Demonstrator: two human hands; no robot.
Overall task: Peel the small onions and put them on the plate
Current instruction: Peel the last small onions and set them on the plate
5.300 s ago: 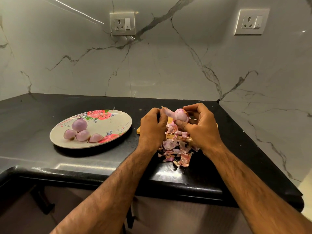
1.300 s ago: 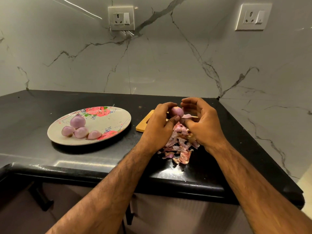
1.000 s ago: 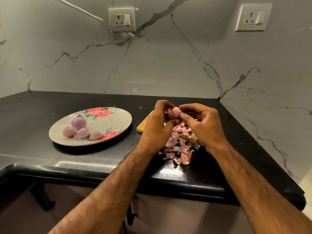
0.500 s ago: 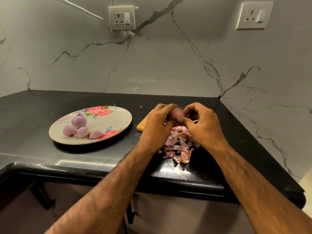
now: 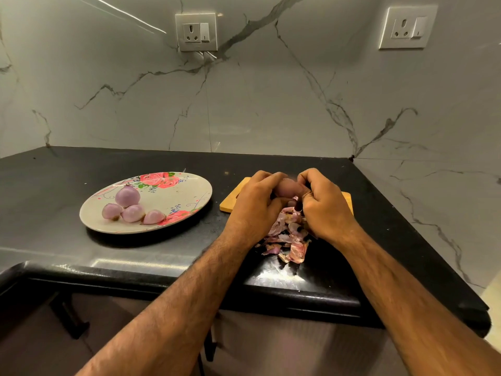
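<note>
Closer together than a second ago, the left hand point(image 5: 254, 207) and right hand point(image 5: 322, 204) curl round one small onion point(image 5: 287, 187) — both pinching it. The counter point(image 5: 81, 164) holds the plate point(image 5: 173, 202), board point(image 5: 230, 204) and peel pile point(image 5: 290, 240) — four peeled onions point(image 5: 127, 196) lie on the plate.

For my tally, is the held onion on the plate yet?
Not yet: the left hand and right hand hold the onion over the board.

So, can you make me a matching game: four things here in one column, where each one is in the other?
1 peeled onions
2 loose skins
3 wooden board
4 unfinished onion

A gripped between left hand and right hand
B heaped on the counter between the wrists
C on the flowered plate
D flat under both hands

Pairs: 1-C, 2-B, 3-D, 4-A
</note>
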